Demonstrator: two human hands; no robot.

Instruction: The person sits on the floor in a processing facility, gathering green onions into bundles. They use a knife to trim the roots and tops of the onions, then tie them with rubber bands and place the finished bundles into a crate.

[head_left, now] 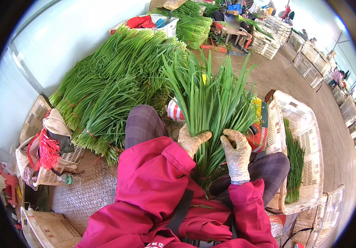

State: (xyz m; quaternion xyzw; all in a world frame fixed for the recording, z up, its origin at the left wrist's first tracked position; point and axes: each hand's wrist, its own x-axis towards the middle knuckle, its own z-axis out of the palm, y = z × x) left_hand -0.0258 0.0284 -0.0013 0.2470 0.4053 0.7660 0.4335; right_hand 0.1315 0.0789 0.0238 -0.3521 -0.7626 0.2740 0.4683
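Note:
A bunch of garlic chives (204, 105) stands upright between my knees, its long flat leaves fanned out towards the top. Its lower end narrows between my forearms, where a red band partly shows. My left hand (193, 141), in a stained work glove, holds the left side of the bunch with the thumb laid across the leaves. At the right side my gloved right hand (236, 152) has its thumb and fingers curled close together against the leaves. Whether a leaf is pinched between those fingertips cannot be made out.
Banded chives (110, 80) are heaped to the left, along a white wall. At my right a plastic crate (312, 155) contains one bunch (294, 164). Another crate (51, 228) stands lower left, near a plastic bottle (66, 179). Farther off, people sit among stacked crates (312, 63).

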